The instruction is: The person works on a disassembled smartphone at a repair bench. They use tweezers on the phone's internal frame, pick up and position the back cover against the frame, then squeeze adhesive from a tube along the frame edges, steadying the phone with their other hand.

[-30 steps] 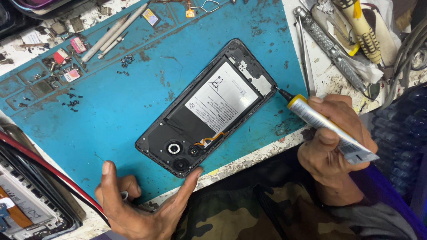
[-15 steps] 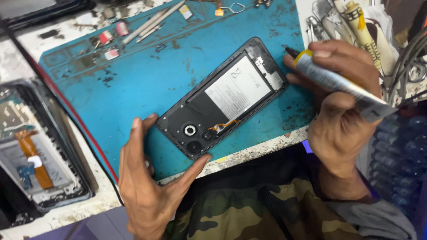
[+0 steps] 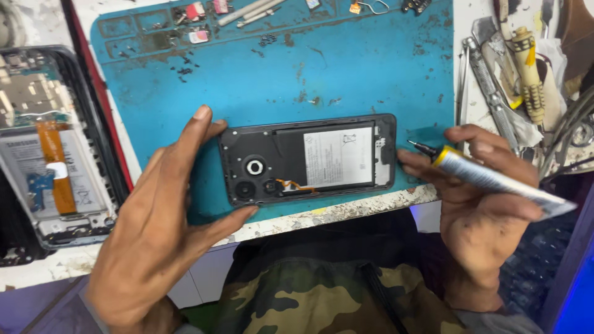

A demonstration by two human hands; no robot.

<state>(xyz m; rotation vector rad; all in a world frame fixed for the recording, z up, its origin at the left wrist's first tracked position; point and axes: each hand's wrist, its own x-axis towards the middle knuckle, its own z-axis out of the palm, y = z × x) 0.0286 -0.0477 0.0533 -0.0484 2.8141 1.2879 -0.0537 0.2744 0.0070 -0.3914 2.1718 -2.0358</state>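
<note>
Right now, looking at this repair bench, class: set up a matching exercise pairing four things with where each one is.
Things:
1. opened phone frame
2. glue tube
3. dismantled phone
4. yellow-handled tool

Places:
A. far left, off the mat
B. in the right hand
C. upper right, among metal tools
D. on the blue mat, steadied by the left hand

Pairs: 1-D, 2-B, 3-A, 4-C
</note>
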